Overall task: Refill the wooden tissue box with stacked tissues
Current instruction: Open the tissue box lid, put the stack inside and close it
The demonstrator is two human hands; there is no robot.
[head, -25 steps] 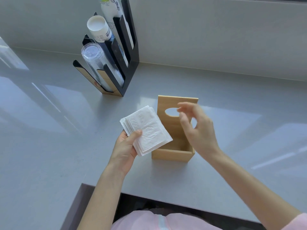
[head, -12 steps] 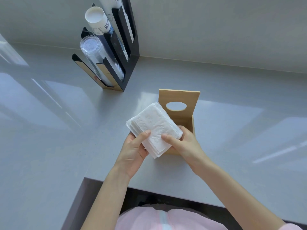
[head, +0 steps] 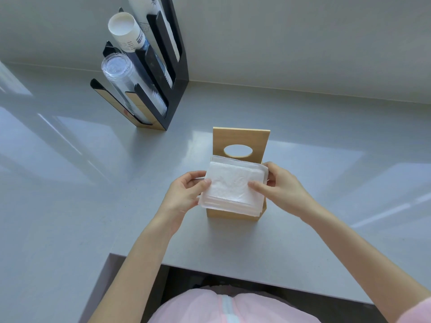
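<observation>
Grey worktop (head: 303, 241) carrying black cup rack (head: 161, 85) at rear left. Wooden tissue box (head: 241, 137) standing mid-worktop, lid upright, open. Stack of tissues (head: 231, 187) held just above the opening, squared to it, not yet seated. Left hand (head: 184, 194) and right hand (head: 282, 190) clamped on opposite edges. Remaining, by judgement: lowering in, closing lid.

Garment: pale pink top (head: 233, 306), thin and slightly sheer
Centre strip: white-and-blue band (head: 227, 308) down the top's front
Sleeve: pink cuff edge (head: 417, 311), right of the top
Forearms: bare, unadorned
</observation>
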